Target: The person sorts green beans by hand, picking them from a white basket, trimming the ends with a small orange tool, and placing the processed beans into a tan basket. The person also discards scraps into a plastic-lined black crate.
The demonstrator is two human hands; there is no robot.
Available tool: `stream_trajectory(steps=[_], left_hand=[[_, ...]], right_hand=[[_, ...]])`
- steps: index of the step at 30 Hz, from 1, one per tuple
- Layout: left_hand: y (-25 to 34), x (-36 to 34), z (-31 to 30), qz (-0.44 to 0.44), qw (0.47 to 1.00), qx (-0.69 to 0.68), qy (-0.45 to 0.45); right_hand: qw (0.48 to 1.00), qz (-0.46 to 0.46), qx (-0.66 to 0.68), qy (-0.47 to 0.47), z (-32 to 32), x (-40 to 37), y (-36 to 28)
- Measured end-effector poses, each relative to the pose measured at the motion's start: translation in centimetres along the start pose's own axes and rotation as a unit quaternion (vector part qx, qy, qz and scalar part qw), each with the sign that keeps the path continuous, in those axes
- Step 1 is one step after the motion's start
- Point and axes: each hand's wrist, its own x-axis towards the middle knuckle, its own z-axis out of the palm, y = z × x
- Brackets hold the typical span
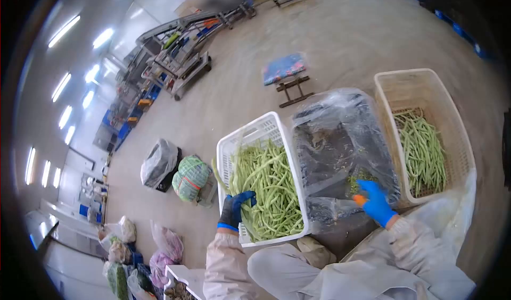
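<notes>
Our left hand (236,209) reaches down, fingers curled among the green beans (269,188) in the white crate (305,215); we cannot tell its grip. Our right hand (377,201), partly open, hovers over the plastic-lined tray (340,140), something orange (360,199) at its fingers. The tray stands between us and a low stool (285,68).
</notes>
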Motion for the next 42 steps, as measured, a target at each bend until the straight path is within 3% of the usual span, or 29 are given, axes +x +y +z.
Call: stream_trajectory(steps=[1, 2, 4, 6, 7, 8, 9, 13, 15, 16, 17, 19, 20, 23, 25, 28, 29, 31, 34, 35, 37, 38, 42], left_hand=[[0.7, -0.5, 1.3, 0.003, 1.0, 0.003, -0.012], [2.1, -1.7, 3.3, -0.018, 0.997, -0.074, -0.02], [5.3, -4.5, 7.9, -0.061, 0.987, -0.144, -0.026], [6.8, -7.9, 11.9, -0.074, 0.98, -0.171, -0.069], [6.9, -9.3, 13.7, -0.101, 0.974, -0.181, -0.094], [7.7, -11.0, 16.0, -0.12, 0.97, -0.181, -0.112], [8.3, -12.7, 18.1, -0.138, 0.965, -0.18, -0.129], [5.2, -15.7, 21.8, -0.172, 0.941, -0.138, -0.255], [4.0, -16.8, 22.7, -0.218, 0.934, -0.102, -0.263], [3.5, -17.1, 22.3, -0.219, 0.927, -0.1, -0.288], [2.5, -17.5, 22.0, -0.224, 0.924, -0.099, -0.293], [1.7, -18.3, 22.2, -0.252, 0.882, -0.305, -0.255], [1.5, -18.3, 22.4, -0.257, 0.881, -0.306, -0.254], [3.0, -18.6, 23.5, -0.282, 0.817, -0.343, -0.369], [1.7, -18.5, 23.8, -0.303, 0.819, -0.345, -0.343], [1.6, -18.9, 24.8, -0.28, 0.899, -0.237, -0.24], [1.9, -18.7, 25.0, -0.283, 0.899, -0.235, -0.239], [4.4, -18.3, 26.2, -0.198, 0.939, -0.117, -0.254], [5.8, -15.6, 25.9, -0.17, 0.956, -0.045, -0.236], [5.8, -14.6, 25.0, -0.158, 0.964, -0.023, -0.214], [3.9, -12.0, 22.1, -0.027, 0.956, 0.105, -0.274], [5.5, -12.2, 22.7, -0.119, 0.964, 0.025, -0.235], [6.0, -12.0, 22.1, -0.139, 0.956, 0.093, -0.24]], right_hand=[[0.985, 0.061, 0.142, -0.078, 0.9, 0.7, -1.8], [0.96, 0.073, 0.201, -0.18, 0.8, 1.6, -5.5], [0.935, 0.021, 0.226, -0.273, 3.4, 3.1, -8.3], [0.899, -0.044, 0.344, -0.27, 3.5, 4.3, -14.2], [0.905, -0.038, 0.354, -0.233, 5.7, 5.6, -12.7], [0.894, -0.028, 0.387, -0.223, 3.4, 5.4, -15.7], [0.937, -0.065, 0.308, -0.149, 3.6, 5.9, -15.0], [0.934, 0.009, 0.339, -0.112, 1.4, 4.8, -12.9], [0.887, 0.015, 0.371, -0.274, -1.0, 4.0, -12.2], [0.868, 0.015, 0.45, -0.21, -0.1, 2.8, -12.2], [0.869, 0.02, 0.451, -0.205, 0.3, 2.1, -11.2], [0.869, 0.105, 0.448, -0.182, -0.1, 0.5, -10.6], [0.856, 0.064, 0.482, -0.175, -0.2, -0.3, -10.5], [0.854, 0.056, 0.467, -0.223, 0.5, -1.8, -10.0], [0.864, 0.027, 0.442, -0.241, -0.7, -2.3, -11.2], [0.939, -0.056, 0.278, -0.195, -2.1, -2.4, -11.8], [0.938, -0.055, 0.281, -0.194, -2.2, -2.0, -11.4], [0.918, -0.011, 0.331, -0.22, -2.8, -1.4, -10.4], [0.918, -0.045, 0.387, -0.073, -3.5, -0.1, -7.7], [0.912, -0.012, 0.405, -0.066, -4.5, 0.2, -6.9], [0.93, -0.044, 0.364, 0.022, -6.0, 0.7, -6.0], [0.942, -0.1, 0.316, 0.056, -6.5, 0.7, -5.3], [0.97, -0.107, 0.212, 0.056, -9.9, 0.4, -8.2]])
